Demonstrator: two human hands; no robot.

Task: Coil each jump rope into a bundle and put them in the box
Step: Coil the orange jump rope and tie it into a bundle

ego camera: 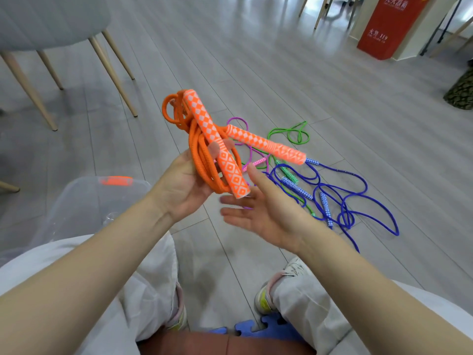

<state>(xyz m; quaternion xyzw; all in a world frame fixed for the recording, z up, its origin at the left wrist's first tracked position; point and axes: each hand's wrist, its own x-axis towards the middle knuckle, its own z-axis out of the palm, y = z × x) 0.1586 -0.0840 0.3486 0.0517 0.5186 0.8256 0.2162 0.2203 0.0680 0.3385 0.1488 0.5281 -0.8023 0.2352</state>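
Orange rope (pixel 204 149) is coiled into a bundle, held in the air above the floor (pixel 256 73), just right of the box (pixel 84 201). Box: clear plastic, orange latch (pixel 116 181) on its rim, sits on the floor at the person's left knee; contents hard to make out through the wall, cannot tell if anything is inside. Left hand (pixel 184 185) is palm-up, fingers curled around the coils, thumb pressing on one patterned handle (pixel 217 147). Second handle (pixel 266 146) sticks out to the right of the bundle, free. Right hand (pixel 258 208) is just beside the bundle, below it, fingers spread and nearly straight, holding nothing. Beyond the bundle, on the floor: loose blue rope (pixel 358 201), green rope (pixel 294 134), purple rope (pixel 238 124), tangled together, uncoiled. Chair (pixel 38 26) stands beyond the box.
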